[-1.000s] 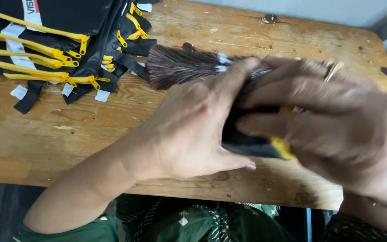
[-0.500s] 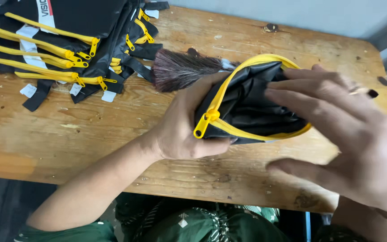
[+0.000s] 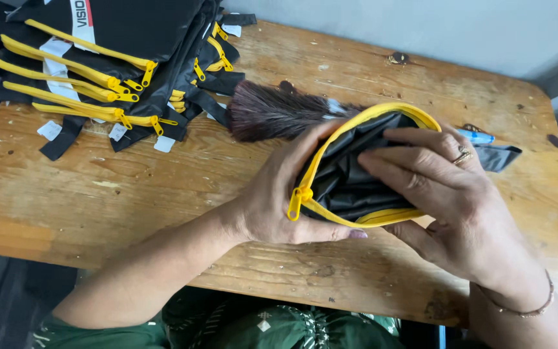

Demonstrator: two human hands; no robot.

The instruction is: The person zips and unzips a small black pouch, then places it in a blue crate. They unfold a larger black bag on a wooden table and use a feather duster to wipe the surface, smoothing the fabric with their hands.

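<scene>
A black pouch with a yellow zipper [image 3: 350,181] is held open over the wooden table [image 3: 130,200]. My left hand [image 3: 279,200] grips its left end, thumb under the bottom edge, beside the yellow zipper pull [image 3: 298,201]. My right hand [image 3: 447,200] holds the right side, with its fingers pressing on the black lining inside the mouth. A dark-bristled brush [image 3: 272,113] lies on the table just behind the pouch, its handle hidden by it.
A stack of several black pouches with yellow zippers [image 3: 111,58] and white tags covers the table's far left corner. A blue pen [image 3: 476,137] and a black strap end [image 3: 498,157] lie behind my right hand. A grey wall runs behind the table.
The pouch was covered by both hands a second ago. It has since been turned up and spread open, showing the zipper mouth and lining, and my right fingers have moved into the opening.
</scene>
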